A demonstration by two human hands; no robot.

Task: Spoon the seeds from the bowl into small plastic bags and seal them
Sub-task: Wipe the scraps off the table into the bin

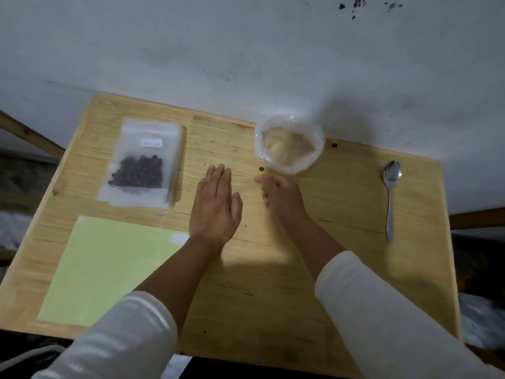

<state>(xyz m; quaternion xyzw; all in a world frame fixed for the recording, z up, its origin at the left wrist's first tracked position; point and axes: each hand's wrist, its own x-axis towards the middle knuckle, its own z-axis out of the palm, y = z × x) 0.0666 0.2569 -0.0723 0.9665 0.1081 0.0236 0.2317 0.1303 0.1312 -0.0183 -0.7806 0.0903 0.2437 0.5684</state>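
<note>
Both hands are hovering mid-surface [273, 269], holding nothing. The left hand [216, 206] is lying flat, fingers straight and together, its grip wide. The right hand [281, 198] is sitting just at its three o'clock, fingers loosely curled, grip relaxed around nothing. At twelve o'clock from the right hand, just beside it, the clear bowl [290, 143] is showing pale contents, blurred. A bag [142, 162] with dark seeds [138, 172] is lying flat at ten o'clock of the left hand. The spoon [391, 195] is resting well apart at three o'clock. A green sheet [109, 269] is lying at seven o'clock.
</note>
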